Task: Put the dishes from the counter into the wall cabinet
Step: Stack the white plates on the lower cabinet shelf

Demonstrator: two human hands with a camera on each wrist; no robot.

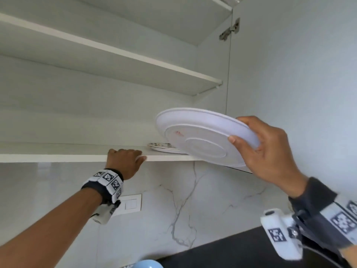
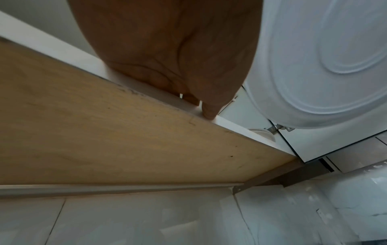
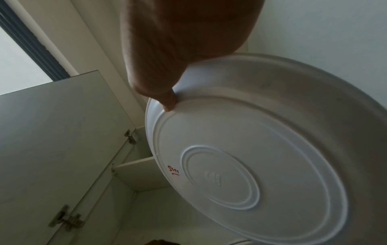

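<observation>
- The left hand point(image 1: 125, 161) rests on the front edge of the bottom shelf point(image 1: 58, 151) of the wall cabinet point(image 1: 116, 84); its fingers curl over the edge, and the grip holds no dish.
- On the same shelf, further right, lie patterned plates point(image 1: 161, 147), seemingly two stacked, partly hidden.
- A white plate point(image 1: 202, 136), tilted with its underside towards the camera, hangs in front of the shelf's right end, over the patterned plates.
- The right hand point(image 1: 270, 149) pinches the white plate's right rim, thumb underneath, fingers behind.
- A dark bench point(image 1: 222, 254) lies below right.
</observation>
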